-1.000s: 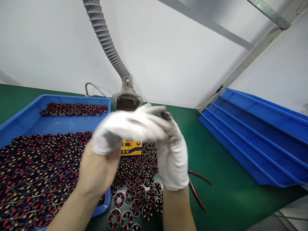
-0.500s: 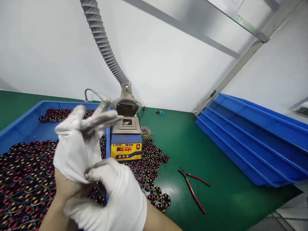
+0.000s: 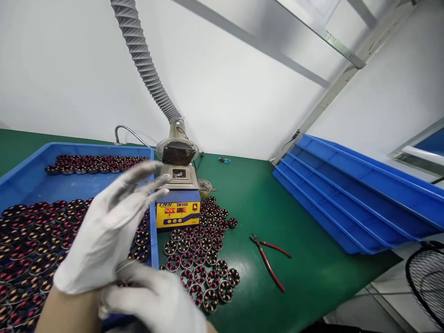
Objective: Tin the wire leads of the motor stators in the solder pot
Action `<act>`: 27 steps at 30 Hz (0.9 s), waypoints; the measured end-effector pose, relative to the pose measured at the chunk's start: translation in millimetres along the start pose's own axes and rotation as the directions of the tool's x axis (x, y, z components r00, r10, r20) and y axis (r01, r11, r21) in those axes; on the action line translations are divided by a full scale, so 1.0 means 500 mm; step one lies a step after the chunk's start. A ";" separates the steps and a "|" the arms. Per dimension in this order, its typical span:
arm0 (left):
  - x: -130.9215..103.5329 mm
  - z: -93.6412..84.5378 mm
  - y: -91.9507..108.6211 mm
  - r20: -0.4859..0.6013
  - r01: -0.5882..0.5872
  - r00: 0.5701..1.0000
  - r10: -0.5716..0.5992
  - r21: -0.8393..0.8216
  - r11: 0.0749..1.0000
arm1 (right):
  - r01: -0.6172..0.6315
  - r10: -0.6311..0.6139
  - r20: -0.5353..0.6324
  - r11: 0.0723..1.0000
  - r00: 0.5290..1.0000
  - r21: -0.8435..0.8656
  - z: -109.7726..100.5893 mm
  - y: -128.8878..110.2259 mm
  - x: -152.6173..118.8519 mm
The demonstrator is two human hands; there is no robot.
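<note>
My left hand (image 3: 107,222), in a white glove with greyed fingertips, is raised over the blue tray (image 3: 154,236). Its fingers are stretched out, with nothing in them. At the wrist, my right hand (image 3: 156,296), gloved too and blurred by motion, closes on the lower edge of the left glove. Below both hands the tray holds many round metal-rimmed parts (image 3: 45,266) with red or copper-coloured windings, like motor stators. More stators (image 3: 199,256) stand in a cluster on the green table (image 3: 263,203) to the right of the tray.
Behind the hands stands a yellow-and-blue solder pot (image 3: 178,215) with an extraction hood (image 3: 178,152) and grey hose (image 3: 145,60). Beside it is a small bowl (image 3: 204,187). Red-handled pliers (image 3: 267,259) lie to the right, before tilted stacked blue trays (image 3: 347,194). A black mesh fan guard (image 3: 426,282) shows lower right.
The left glove sits lower and smoother over the wrist, and that hand's fingers have straightened. My right hand has moved down and left. The view has shifted slightly to the right.
</note>
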State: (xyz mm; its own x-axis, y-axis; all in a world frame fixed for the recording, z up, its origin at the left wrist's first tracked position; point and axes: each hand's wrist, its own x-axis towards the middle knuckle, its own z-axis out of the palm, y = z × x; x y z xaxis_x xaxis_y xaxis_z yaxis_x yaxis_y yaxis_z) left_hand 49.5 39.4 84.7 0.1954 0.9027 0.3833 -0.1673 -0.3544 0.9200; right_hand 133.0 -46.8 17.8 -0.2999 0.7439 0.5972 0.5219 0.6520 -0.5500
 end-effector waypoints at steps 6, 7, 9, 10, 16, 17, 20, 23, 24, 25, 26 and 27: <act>0.001 0.008 -0.017 -0.023 0.046 0.999 -0.047 -0.019 0.999 | -0.665 0.545 -0.447 0.727 0.709 -0.169 -0.187 0.078 -0.228; 0.000 0.012 -0.016 -0.014 0.030 0.999 -0.030 0.001 1.000 | -0.738 0.639 -0.384 0.639 0.667 -0.219 -0.205 0.088 -0.260; -0.002 0.021 -0.014 0.042 -0.033 0.999 0.030 0.055 0.998 | -0.783 0.766 -0.218 0.522 0.605 -0.340 -0.223 0.100 -0.300; -0.002 0.024 -0.013 0.093 -0.056 0.995 0.047 0.092 0.994 | -0.783 0.798 -0.162 0.491 0.580 -0.382 -0.224 0.103 -0.308; 0.005 0.029 -0.017 0.384 -0.138 0.923 -0.009 0.352 0.926 | -0.818 0.770 -0.277 0.545 0.575 -0.183 -0.201 0.134 -0.304; 0.006 0.028 -0.020 0.381 -0.153 0.925 0.001 0.370 0.916 | -0.825 0.762 -0.350 0.561 0.544 -0.060 -0.205 0.144 -0.302; 0.006 0.027 -0.027 0.342 -0.190 0.939 0.043 0.409 0.892 | -0.674 0.764 -0.483 0.626 0.428 0.392 -0.237 0.166 -0.261; -0.002 0.030 -0.028 0.367 -0.235 0.928 0.070 0.428 0.873 | -0.351 0.756 -0.416 0.620 0.505 0.702 -0.258 0.161 -0.155; -0.006 0.032 -0.028 0.388 -0.262 0.918 0.086 0.426 0.866 | -0.285 0.743 -0.367 0.589 0.560 0.756 -0.254 0.153 -0.111; -0.010 0.034 -0.027 0.409 -0.292 0.906 0.106 0.425 0.857 | -0.243 0.729 -0.323 0.554 0.603 0.796 -0.243 0.144 -0.066; -0.014 0.035 -0.028 0.426 -0.327 0.895 0.131 0.428 0.843 | -0.192 0.702 -0.307 0.536 0.642 0.822 -0.226 0.135 -0.023; -0.017 0.035 -0.028 0.427 -0.361 0.889 0.163 0.440 0.822 | -0.135 0.664 -0.313 0.533 0.679 0.835 -0.206 0.127 0.018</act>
State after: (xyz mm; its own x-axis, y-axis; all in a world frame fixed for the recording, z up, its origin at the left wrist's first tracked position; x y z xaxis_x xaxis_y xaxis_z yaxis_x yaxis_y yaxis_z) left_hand 67.3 32.4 69.8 0.5594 0.6411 0.5254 0.2168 -0.7250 0.6538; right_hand 245.8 -14.1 48.3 0.3930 0.8920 0.2234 -0.3486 0.3693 -0.8614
